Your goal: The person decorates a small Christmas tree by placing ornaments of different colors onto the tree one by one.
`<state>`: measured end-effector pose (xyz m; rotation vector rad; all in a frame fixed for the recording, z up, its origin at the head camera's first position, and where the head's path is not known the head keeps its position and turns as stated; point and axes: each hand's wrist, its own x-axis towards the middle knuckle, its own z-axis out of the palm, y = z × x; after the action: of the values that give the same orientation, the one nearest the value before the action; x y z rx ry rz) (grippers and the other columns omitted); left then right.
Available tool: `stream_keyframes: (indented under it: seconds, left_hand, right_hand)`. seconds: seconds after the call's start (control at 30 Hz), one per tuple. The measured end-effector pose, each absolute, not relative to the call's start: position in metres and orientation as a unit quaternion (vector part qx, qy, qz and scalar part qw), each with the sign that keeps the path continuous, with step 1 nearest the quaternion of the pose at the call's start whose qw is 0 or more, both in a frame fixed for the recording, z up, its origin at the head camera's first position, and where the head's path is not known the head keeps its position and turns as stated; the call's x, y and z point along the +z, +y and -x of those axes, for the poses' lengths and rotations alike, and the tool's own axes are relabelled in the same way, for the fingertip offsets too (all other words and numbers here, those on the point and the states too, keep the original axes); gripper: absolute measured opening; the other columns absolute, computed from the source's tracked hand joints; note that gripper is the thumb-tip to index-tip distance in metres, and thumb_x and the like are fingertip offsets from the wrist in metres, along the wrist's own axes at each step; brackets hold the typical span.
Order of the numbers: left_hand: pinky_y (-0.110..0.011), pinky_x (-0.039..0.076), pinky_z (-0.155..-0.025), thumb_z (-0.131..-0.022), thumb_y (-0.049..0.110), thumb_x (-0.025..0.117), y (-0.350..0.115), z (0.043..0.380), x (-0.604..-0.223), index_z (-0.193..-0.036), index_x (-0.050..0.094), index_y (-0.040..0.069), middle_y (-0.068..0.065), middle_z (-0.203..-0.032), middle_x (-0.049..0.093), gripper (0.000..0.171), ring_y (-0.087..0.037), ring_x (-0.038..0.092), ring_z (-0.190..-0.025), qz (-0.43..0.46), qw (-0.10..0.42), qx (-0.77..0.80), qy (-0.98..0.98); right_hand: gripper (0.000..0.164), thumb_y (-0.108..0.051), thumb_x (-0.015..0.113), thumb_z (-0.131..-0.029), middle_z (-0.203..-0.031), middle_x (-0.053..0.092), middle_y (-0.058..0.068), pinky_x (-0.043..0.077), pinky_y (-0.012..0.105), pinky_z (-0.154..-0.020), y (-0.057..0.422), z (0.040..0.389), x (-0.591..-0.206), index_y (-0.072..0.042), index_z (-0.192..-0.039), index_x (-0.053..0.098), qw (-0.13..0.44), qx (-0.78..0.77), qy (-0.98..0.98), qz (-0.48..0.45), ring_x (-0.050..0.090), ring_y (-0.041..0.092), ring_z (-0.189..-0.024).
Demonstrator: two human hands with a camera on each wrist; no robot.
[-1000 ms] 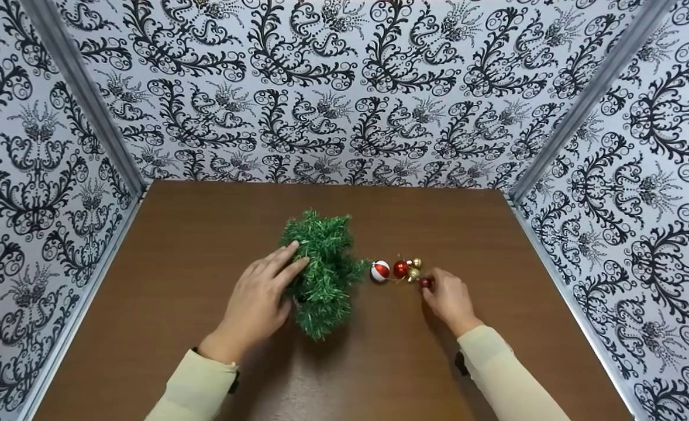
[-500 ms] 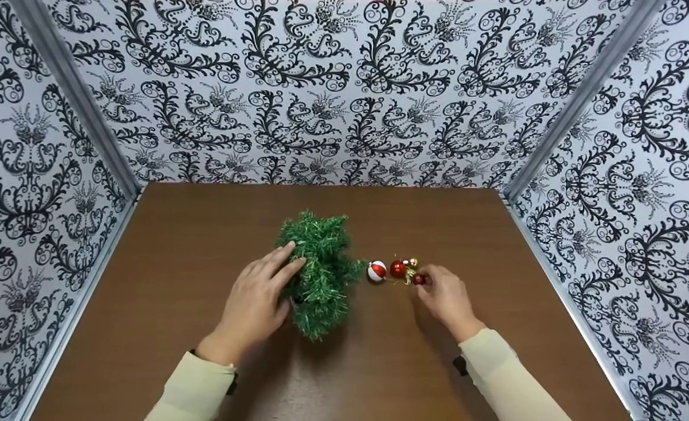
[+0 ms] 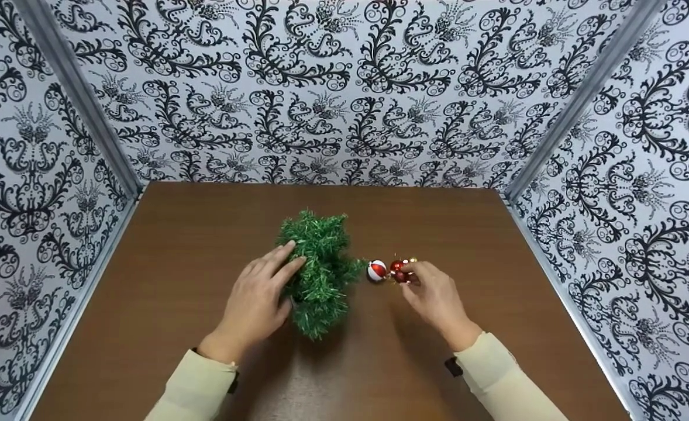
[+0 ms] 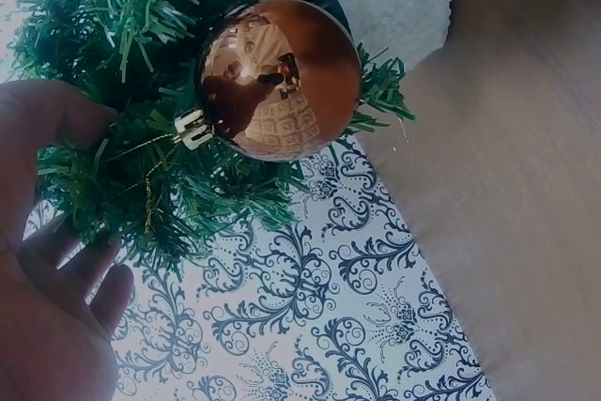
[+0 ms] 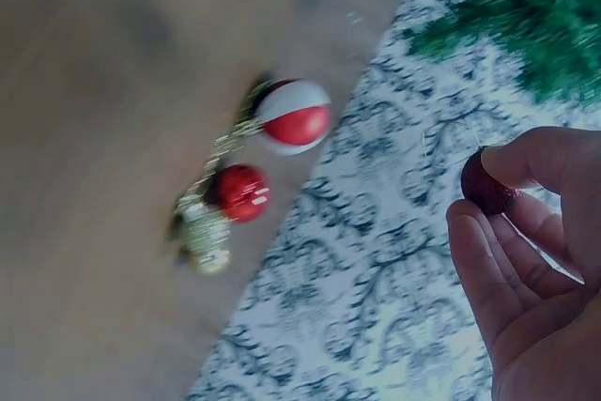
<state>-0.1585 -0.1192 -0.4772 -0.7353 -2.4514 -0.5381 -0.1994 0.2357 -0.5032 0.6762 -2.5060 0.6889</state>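
Note:
A small green tinsel Christmas tree stands left of the table's middle. My left hand holds its near-left branches, thumb and fingers on either side of the foliage. Close to that hand hangs a shiny copper-coloured bauble on a gold thread, seen in the left wrist view. Between thumb and fingers, my right hand pinches a small dark red glitter bauble with a thin loop of thread. Below it lie a red-and-white striped ball, a shiny red bauble and gold ornaments, blurred.
Brown tabletop surrounds the tree and ornaments. Patterned black-and-white walls enclose the back and both sides, joined by grey metal posts. A white fluffy surface shows beside the tree in the left wrist view.
My right hand has moved left and come up off the table with the dark red bauble, now over the other ornaments. The left hand stays at the tree.

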Motion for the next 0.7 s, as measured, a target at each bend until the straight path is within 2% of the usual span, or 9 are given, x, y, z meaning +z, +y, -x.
stream_keyframes:
  seconds: [0.3,0.53,0.7]
  left_hand:
    - [-0.049,0.035,-0.109,-0.073,0.004,0.071,-0.116,0.161,-0.475,-0.137,0.06,0.012,-0.012,-0.152,0.044,0.066,-0.03,0.042,-0.137,0.275,0.277,-0.2,-0.899]
    - [-0.049,0.032,-0.11,-0.079,0.013,0.069,-0.112,0.162,-0.472,-0.13,0.064,0.009,-0.013,-0.148,0.048,0.052,-0.032,0.044,-0.136,0.277,0.296,-0.207,-0.89]
    - [-0.05,0.031,-0.11,-0.082,0.021,0.069,-0.108,0.161,-0.473,-0.124,0.067,0.01,-0.012,-0.146,0.05,0.043,-0.031,0.044,-0.136,0.284,0.316,-0.226,-0.877]
  right_hand:
    - [0.035,0.0,0.083,-0.077,-0.099,0.066,0.0,0.056,0.024,-0.075,0.208,0.181,-0.475,-0.008,-0.107,0.067,0.231,0.291,-0.877,-0.305,0.069,0.013,-0.084]
    - [0.032,0.002,0.08,-0.078,-0.103,0.067,-0.001,0.058,0.029,-0.072,0.184,0.172,-0.467,-0.006,-0.108,0.068,0.259,0.328,-0.831,-0.368,0.067,0.01,-0.087]
    - [0.033,0.001,0.078,-0.08,-0.104,0.067,0.001,0.057,0.028,-0.072,0.17,0.164,-0.464,-0.005,-0.11,0.068,0.249,0.343,-0.822,-0.381,0.066,0.01,-0.088]
